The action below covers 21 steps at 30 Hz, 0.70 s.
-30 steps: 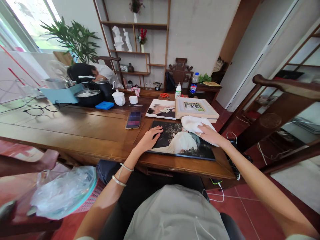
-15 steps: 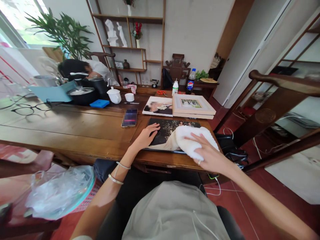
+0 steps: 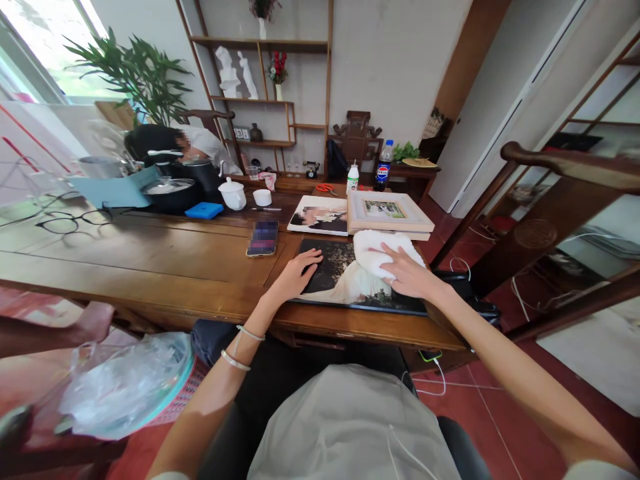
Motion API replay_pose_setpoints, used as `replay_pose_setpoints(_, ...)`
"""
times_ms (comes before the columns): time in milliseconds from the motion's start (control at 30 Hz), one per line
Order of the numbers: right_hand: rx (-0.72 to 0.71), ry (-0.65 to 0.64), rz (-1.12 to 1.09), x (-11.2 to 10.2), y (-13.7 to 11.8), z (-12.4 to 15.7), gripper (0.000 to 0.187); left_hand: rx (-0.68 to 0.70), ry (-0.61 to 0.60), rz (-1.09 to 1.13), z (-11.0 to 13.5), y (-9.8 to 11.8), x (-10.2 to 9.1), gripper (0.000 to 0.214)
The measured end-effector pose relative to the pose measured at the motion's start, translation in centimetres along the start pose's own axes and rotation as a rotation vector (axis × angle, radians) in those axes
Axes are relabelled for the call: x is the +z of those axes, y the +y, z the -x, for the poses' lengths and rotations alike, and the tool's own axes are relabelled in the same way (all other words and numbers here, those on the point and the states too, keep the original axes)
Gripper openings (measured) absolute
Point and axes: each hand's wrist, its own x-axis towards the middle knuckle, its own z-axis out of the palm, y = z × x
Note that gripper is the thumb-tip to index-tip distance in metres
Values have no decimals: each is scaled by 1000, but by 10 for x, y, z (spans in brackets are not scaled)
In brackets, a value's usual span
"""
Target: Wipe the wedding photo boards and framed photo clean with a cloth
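A dark photo panel (image 3: 333, 267) with a pale gown pictured on it lies flat along the front edge of the table. My left hand (image 3: 294, 275) rests on its left end, fingers stretched out and nothing in them. On the panel's upper right part, my right hand (image 3: 407, 272) presses a fluffy white cloth (image 3: 366, 248), its fingers laid over the fabric. The cloth covers that corner of the picture. Just behind the panel are a smaller photo print (image 3: 320, 215) and a stack of pale frames (image 3: 390, 215).
A phone (image 3: 263, 239) lies left of the panel. Farther back stand a white teapot (image 3: 233, 195), a small white cup (image 3: 263, 197), a white bottle (image 3: 353, 179), a cola bottle (image 3: 383, 167) and orange-handled scissors (image 3: 326, 188). Glasses (image 3: 74, 221) lie far left. Another person bends behind the pots.
My right hand has moved the white cloth up and away from me across the panel, uncovering its lower right part. My left hand stays at the left end.
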Motion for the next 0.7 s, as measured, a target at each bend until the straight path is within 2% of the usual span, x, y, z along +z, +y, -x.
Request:
replay_pose_setpoints(200, -43, -29, -38, -8, -63, 54, 29, 13, 6, 16, -1, -1, 0, 35)
replay_pose_setpoints(267, -56, -40, -57, -11, -74, 63, 26, 16, 4, 16, -1, -2, 0, 35)
replay_pose_setpoints(333, -66, -41, -75, -13, -76, 63, 26, 19, 0, 13, -1, -2, 0, 34)
replay_pose_setpoints(433, -57, -25, -100, -14, -57, 47, 29, 22, -3, 4, -1, -3, 0, 34)
replay_pose_setpoints(600, 32, -53, -78, -8, 2, -3, 28, 26, -16, -9, 0, -4, 0, 36)
replay_pose_setpoints(700, 110, -45, -69, -3, 28, -24, 34, 17, -18, -10, 0, -5, 0, 36)
